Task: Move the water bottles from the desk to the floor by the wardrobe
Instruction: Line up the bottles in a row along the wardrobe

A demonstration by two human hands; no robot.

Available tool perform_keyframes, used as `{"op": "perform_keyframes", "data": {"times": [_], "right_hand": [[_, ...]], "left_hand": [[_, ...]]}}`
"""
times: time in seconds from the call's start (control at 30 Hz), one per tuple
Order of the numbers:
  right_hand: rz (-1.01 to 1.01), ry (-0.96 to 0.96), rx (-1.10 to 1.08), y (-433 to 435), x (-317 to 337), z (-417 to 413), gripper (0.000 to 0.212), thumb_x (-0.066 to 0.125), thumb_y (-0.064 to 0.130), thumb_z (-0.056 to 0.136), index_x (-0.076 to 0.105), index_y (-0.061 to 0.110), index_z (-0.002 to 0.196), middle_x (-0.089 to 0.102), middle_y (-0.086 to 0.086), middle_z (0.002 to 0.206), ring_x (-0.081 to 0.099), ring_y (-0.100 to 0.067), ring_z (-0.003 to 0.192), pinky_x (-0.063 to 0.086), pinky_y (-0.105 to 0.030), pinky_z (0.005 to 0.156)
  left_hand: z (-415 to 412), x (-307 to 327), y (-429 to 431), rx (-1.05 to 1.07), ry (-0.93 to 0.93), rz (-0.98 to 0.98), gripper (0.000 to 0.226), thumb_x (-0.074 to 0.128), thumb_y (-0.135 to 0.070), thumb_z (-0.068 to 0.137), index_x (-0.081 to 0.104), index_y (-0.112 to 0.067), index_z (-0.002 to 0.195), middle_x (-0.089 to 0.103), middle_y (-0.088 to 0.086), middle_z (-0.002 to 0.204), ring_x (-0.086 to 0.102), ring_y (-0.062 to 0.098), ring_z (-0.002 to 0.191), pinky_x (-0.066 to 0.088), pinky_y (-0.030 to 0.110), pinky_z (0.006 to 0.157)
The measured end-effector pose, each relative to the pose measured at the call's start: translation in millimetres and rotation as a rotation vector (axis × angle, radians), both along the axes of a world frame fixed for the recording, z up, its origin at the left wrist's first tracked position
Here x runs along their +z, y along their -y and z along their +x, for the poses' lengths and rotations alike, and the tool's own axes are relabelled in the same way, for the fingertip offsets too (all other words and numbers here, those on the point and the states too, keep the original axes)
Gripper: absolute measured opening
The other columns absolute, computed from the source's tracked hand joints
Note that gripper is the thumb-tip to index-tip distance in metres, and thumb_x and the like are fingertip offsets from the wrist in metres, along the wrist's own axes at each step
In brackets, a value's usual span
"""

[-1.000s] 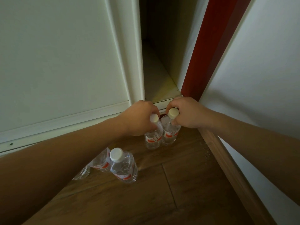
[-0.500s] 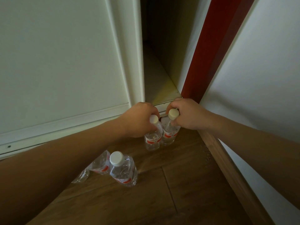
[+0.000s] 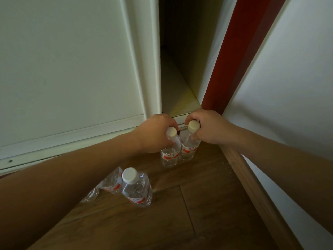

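Observation:
Two clear water bottles with white caps and red-and-white labels stand side by side on the wooden floor [image 3: 207,204] right in front of the white wardrobe [image 3: 72,69]. My left hand [image 3: 155,134] grips the neck of the left bottle [image 3: 169,156]. My right hand [image 3: 207,129] grips the neck of the right bottle [image 3: 189,150]. Nearer to me, another bottle [image 3: 137,188] stands upright, with two more bottles [image 3: 111,183] behind it, partly hidden by my left forearm.
The wardrobe's sliding door stands partly open, showing a dark gap [image 3: 176,69]. A red door frame [image 3: 234,60] and a white wall [image 3: 288,87] with a wooden skirting board [image 3: 252,186] close off the right side.
Both hands and their bottles have shifted slightly down toward the floor; otherwise the scene is nearly still.

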State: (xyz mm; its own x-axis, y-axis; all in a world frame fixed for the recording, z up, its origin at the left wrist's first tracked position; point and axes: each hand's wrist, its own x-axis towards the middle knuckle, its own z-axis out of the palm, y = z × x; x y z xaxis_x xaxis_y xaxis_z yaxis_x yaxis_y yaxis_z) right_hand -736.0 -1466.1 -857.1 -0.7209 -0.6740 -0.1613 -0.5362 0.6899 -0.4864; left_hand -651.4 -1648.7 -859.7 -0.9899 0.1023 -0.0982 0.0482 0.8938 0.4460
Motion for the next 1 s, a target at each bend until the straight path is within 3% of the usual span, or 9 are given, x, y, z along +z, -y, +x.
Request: {"op": "perform_keyframes", "data": {"times": [0.37, 0.6, 0.87, 1.0], "right_hand": [[-0.002, 0.022, -0.028, -4, 2, 3, 0.058, 0.085, 0.016, 0.073, 0.058, 0.023, 0.124, 0.06, 0.006, 0.116, 0.057, -0.014, 0.104, 0.05, -0.034, 0.088], [-0.001, 0.025, -0.06, -5, 2, 0, 0.065, 0.084, 0.019, 0.074, 0.055, 0.025, 0.131, 0.059, 0.005, 0.128, 0.054, -0.012, 0.111, 0.042, -0.025, 0.083], [0.031, 0.023, -0.057, -5, 15, 4, 0.071, 0.085, 0.021, 0.072, 0.051, 0.026, 0.135, 0.056, 0.005, 0.128, 0.053, -0.011, 0.107, 0.048, -0.027, 0.083], [0.02, -0.01, -0.047, 1, 31, 8, 0.069, 0.083, 0.021, 0.075, 0.051, 0.026, 0.136, 0.056, 0.008, 0.126, 0.05, -0.007, 0.101, 0.043, -0.019, 0.072]], "left_hand": [[0, -2, 3, -0.013, -0.002, -0.008, 0.046, 0.084, -0.036, 0.076, 0.067, -0.023, 0.117, 0.065, -0.004, 0.112, 0.06, 0.012, 0.095, 0.054, 0.029, 0.082], [-1, -1, 4, 0.002, -0.014, -0.032, 0.05, 0.085, -0.034, 0.075, 0.065, -0.025, 0.12, 0.063, -0.005, 0.117, 0.058, 0.011, 0.097, 0.054, 0.028, 0.083], [7, 10, 13, 0.012, -0.007, -0.048, 0.058, 0.084, -0.033, 0.076, 0.061, -0.024, 0.129, 0.06, -0.005, 0.117, 0.056, 0.011, 0.096, 0.051, 0.025, 0.082], [17, 19, 24, 0.021, 0.002, -0.053, 0.061, 0.084, -0.036, 0.076, 0.059, -0.025, 0.131, 0.06, -0.006, 0.116, 0.057, 0.011, 0.099, 0.052, 0.027, 0.085]]}}
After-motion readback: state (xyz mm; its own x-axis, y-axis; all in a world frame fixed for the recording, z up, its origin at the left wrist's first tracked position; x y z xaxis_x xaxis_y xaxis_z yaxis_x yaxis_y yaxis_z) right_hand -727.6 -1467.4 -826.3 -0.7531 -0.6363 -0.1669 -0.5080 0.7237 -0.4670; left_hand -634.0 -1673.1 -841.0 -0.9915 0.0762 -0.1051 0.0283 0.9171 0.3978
